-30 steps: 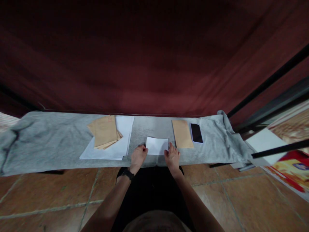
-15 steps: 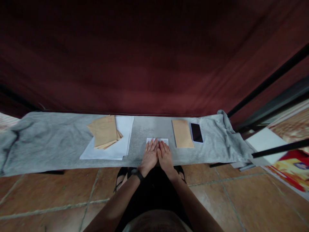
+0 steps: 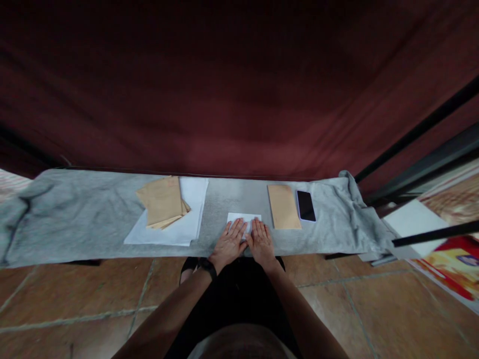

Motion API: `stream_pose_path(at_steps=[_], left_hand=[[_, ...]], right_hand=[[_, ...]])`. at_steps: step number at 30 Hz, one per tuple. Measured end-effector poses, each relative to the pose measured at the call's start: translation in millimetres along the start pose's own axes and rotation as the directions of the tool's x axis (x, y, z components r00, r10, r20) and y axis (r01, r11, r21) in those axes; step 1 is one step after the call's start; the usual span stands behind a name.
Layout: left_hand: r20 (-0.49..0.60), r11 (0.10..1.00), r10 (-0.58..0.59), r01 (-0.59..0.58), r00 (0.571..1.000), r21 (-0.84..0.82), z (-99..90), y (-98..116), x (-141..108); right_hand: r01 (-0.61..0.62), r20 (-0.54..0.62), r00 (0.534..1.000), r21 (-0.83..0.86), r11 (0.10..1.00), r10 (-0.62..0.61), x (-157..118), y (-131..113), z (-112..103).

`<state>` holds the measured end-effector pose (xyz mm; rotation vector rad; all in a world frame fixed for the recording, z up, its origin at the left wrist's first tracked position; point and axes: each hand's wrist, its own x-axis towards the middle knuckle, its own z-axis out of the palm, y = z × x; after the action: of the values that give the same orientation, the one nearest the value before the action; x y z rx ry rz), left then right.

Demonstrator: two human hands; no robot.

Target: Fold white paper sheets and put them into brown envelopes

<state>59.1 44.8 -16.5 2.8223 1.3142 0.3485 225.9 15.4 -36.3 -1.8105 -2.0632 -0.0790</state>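
A small white paper [image 3: 244, 217] lies flat near the front edge of the grey cloth, under the fingers of both hands. My left hand [image 3: 228, 243] rests palm down on its left part, fingers stretched out. On its right part lies my right hand [image 3: 261, 243], also flat with its fingers extended. The thumbs nearly meet at the paper's lower middle. To the right is a single brown envelope [image 3: 283, 207]. Several brown envelopes [image 3: 163, 202] are piled on white sheets [image 3: 192, 219] at the left.
A phone [image 3: 306, 205] lies just right of the single envelope. Grey cloth [image 3: 93, 214] covers the narrow bench, and a dark red curtain [image 3: 239, 99] hangs behind it. Dark metal bars [image 3: 434, 233] and a red and yellow package [image 3: 456, 264] are at the right.
My right hand has moved to the right and my left hand slightly left, so they are farther apart. More of the white paper shows between them.
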Motion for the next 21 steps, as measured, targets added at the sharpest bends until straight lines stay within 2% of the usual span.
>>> stream_pose_path(at_steps=[6,12,17,21], left_hand=[[0.036,1.0,0.005,-0.006,0.999,0.014,-5.0,-10.0,-9.7],[0.062,1.0,-0.002,0.002,0.998,0.009,-7.3,-11.0,-11.3],[0.044,1.0,0.01,-0.01,0.999,-0.006,-10.2,-5.0,-8.7],[0.032,0.999,-0.004,0.006,0.999,-0.048,-4.5,8.0,4.2]], right_hand=[[-0.001,-0.028,1.0,-0.028,1.0,0.001,-7.3,9.7,-6.5],[-0.014,-0.015,1.0,-0.028,1.0,0.013,-11.6,14.6,-8.8],[-0.025,-0.01,1.0,-0.043,0.999,0.024,-11.3,13.2,-8.4],[-0.035,-0.009,0.999,-0.042,0.999,0.034,-11.3,12.2,-7.0]])
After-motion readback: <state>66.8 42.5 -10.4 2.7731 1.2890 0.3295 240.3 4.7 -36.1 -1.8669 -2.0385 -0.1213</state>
